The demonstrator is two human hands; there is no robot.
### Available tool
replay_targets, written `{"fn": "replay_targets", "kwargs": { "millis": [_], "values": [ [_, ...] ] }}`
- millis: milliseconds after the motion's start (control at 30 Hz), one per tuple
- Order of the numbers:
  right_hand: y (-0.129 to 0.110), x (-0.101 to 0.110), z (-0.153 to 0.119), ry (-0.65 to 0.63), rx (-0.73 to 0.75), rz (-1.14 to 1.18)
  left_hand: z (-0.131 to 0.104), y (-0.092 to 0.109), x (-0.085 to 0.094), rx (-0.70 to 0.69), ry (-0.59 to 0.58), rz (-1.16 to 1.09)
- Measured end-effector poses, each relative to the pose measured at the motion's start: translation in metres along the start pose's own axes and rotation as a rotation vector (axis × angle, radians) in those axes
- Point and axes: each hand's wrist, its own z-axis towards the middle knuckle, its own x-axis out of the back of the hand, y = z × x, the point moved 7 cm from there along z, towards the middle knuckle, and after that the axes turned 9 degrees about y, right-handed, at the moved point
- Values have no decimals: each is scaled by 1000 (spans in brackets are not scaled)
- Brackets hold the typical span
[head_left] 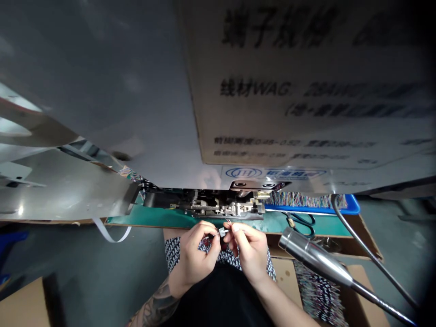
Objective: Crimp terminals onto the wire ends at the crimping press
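Close together above my lap, both hands pinch at one small work piece. My left hand (199, 252) is closed, its thumb and forefinger at the left side of a small whitish connector-like piece (222, 232). Thin wires (228, 222) stick up just right of that piece. My right hand (250, 249) pinches them between thumb and fingers. The fingers partly cover the piece, so its exact shape is hard to make out. Directly beyond my hands is the metal tooling (225, 208) of a press-like machine, apart from my fingers.
A large grey machine housing (136, 91) with a printed label fills the upper view. Dark-handled scissors (301, 222) lie on the green bench top (153, 217). Behind them a blue tray (354, 206) holds many coloured wires. A metal gooseneck lamp (316, 261) reaches in from the right.
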Motion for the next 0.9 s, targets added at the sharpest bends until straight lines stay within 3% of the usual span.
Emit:
{"fn": "replay_targets", "kwargs": {
  "millis": [67, 233, 367, 467, 567, 700, 900],
  "values": [
    [-3, 0, 2, -5, 40, -35, 0, -1, -1, 8, 9, 4],
    [-22, 0, 10, -161, 205, -232, 4, -1, 3, 19, -14, 15],
    [-29, 5, 14, -256, 255, -333, 8, 11, 10, -105, -70, 100],
    [-30, 7, 14, -330, 242, -336, 10, 19, 11, -172, -191, 93],
    [-29, 7, 14, -378, 168, -297, 11, 15, 5, -75, -382, -89],
    [-27, 7, 13, -306, 17, -196, 12, 5, -1, 83, -463, -236],
    [-29, 3, 8, -132, 1, -145, 9, -4, -12, 209, -384, -296]
  ]
}}
